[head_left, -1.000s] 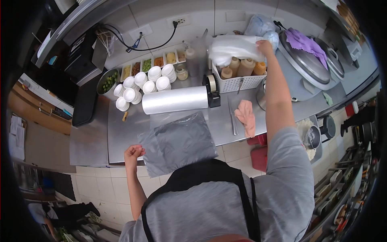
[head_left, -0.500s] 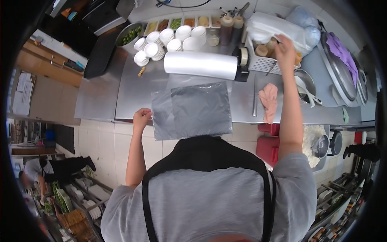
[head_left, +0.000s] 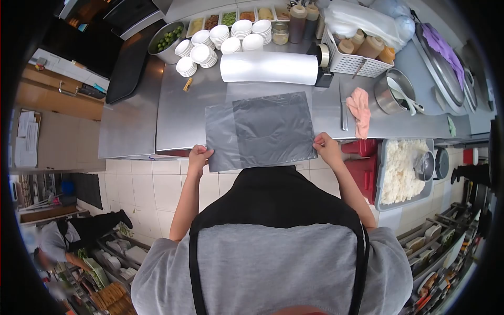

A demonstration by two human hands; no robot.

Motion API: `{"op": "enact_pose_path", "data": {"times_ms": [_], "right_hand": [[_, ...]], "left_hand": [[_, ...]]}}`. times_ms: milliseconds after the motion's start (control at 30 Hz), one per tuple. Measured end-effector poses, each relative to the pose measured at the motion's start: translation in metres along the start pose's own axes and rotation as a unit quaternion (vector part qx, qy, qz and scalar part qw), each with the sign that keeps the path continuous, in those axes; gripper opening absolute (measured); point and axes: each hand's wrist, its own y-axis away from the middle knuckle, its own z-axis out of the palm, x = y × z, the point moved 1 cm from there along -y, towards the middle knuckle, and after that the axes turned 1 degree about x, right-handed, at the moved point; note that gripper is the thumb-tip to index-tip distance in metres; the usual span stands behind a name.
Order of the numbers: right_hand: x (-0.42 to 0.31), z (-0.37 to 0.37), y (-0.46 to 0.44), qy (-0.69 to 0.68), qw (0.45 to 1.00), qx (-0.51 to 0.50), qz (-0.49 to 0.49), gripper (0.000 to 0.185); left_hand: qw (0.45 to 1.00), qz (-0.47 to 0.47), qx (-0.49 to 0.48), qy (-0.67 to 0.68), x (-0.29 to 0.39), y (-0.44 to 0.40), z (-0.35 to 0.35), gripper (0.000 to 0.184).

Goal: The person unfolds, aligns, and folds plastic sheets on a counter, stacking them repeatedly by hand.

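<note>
A thin plastic sheet point(head_left: 273, 123), dark grey with a clearer strip along its left side, spans the counter's front edge before me. My left hand point(head_left: 199, 156) pinches its left edge near the lower corner. At the right edge, my right hand point(head_left: 327, 147) is closed on the sheet between thumb and fingers. Just beyond it lies a big roll of clear plastic film point(head_left: 268, 69), with a tape dispenser point(head_left: 323, 63) at its right end. A pink cloth point(head_left: 358, 111) and a thin metal utensil point(head_left: 344, 113) rest to the right.
Stacked white cups point(head_left: 202, 54) stand behind, by a pot of green fruit point(head_left: 167, 46) and several topping containers point(head_left: 229, 19). A white basket point(head_left: 349, 65) holds sauce bottles. Right are a metal pot point(head_left: 394, 92) and, lower, a rice tub point(head_left: 401, 178). A person point(head_left: 63, 236) bends over at left.
My right hand has come back from the bottle basket to the sheet's right edge and closed on it. My left hand has stayed at the left edge.
</note>
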Motion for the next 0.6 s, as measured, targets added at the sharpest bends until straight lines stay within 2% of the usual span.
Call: {"op": "enact_pose_path", "data": {"times_ms": [33, 67, 100, 167, 267, 433, 500, 533, 567, 600], "right_hand": [[-0.004, 0.001, 0.004, -0.023, 0.999, -0.003, 0.026, 0.011], [-0.007, 0.0, 0.007, -0.022, 0.999, 0.001, 0.028, 0.011], [-0.01, -0.002, 0.009, -0.075, 0.995, -0.013, 0.058, 0.01], [-0.018, -0.004, 0.01, -0.129, 0.987, -0.023, 0.088, 0.009], [-0.022, -0.007, 0.007, -0.148, 0.988, 0.024, 0.044, 0.008], [-0.014, 0.002, -0.005, -0.208, 0.97, 0.088, 0.09, 0.012], [-0.009, 0.01, -0.001, -0.242, 0.957, 0.106, 0.117, 0.016], [-0.008, 0.014, 0.004, -0.408, 0.893, 0.129, 0.136, 0.022], [-0.008, 0.017, 0.008, -0.56, 0.801, 0.149, 0.15, 0.027], [-0.001, 0.023, 0.01, -0.597, 0.771, 0.153, 0.161, 0.031]], "left_hand": [[0.999, 0.037, 0.01, -0.02, 0.006, 0.002, -0.002, 0.026], [0.998, 0.064, -0.018, 0.015, 0.012, 0.002, -0.006, 0.024], [0.998, 0.065, -0.023, 0.013, 0.017, 0.001, -0.007, 0.024], [0.988, 0.144, -0.036, 0.037, 0.033, -0.003, -0.007, 0.021], [0.989, 0.139, -0.053, 0.016, 0.044, -0.023, -0.004, 0.018], [0.99, 0.111, -0.088, 0.024, 0.042, -0.062, 0.009, 0.018], [0.985, 0.093, -0.114, 0.088, 0.038, -0.069, 0.014, 0.021], [0.985, 0.09, -0.116, 0.085, 0.039, -0.067, 0.015, 0.021], [0.981, 0.076, -0.14, 0.107, 0.042, -0.065, 0.016, 0.023], [0.976, 0.061, -0.163, 0.128, 0.043, -0.062, 0.016, 0.024]]}}
